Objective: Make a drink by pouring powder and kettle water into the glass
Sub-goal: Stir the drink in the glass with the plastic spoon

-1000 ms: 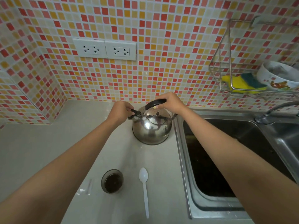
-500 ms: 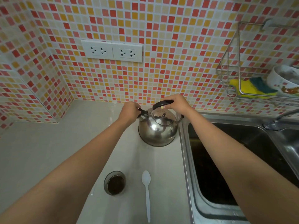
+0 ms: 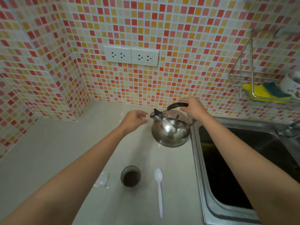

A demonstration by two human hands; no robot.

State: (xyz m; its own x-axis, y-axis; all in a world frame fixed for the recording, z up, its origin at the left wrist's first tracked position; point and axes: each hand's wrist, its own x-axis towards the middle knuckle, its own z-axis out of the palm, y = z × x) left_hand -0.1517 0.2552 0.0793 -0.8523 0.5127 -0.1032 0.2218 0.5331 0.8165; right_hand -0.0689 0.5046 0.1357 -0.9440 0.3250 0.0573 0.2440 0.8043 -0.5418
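A shiny steel kettle (image 3: 170, 132) stands on the pale counter near the back wall, beside the sink. My right hand (image 3: 193, 108) grips its black handle from above. My left hand (image 3: 134, 119) hovers just left of the spout, fingers apart and holding nothing. The spout's black cap is flipped up. Nearer to me, a glass (image 3: 130, 176) with dark powder at its bottom stands upright. A white plastic spoon (image 3: 159, 189) lies to its right. A clear empty packet (image 3: 103, 181) lies to the left of the glass.
A steel sink (image 3: 199, 168) with a dark basin fills the right side, with a tap (image 3: 289, 129) at its far corner. A wire rack (image 3: 248, 78) on the tiled wall holds a yellow sponge and a bowl. Two wall sockets (image 3: 131, 56) sit above the kettle.
My left hand has let go of the kettle's spout cap and drawn back to the left with fingers spread. The right hand keeps hold of the handle.
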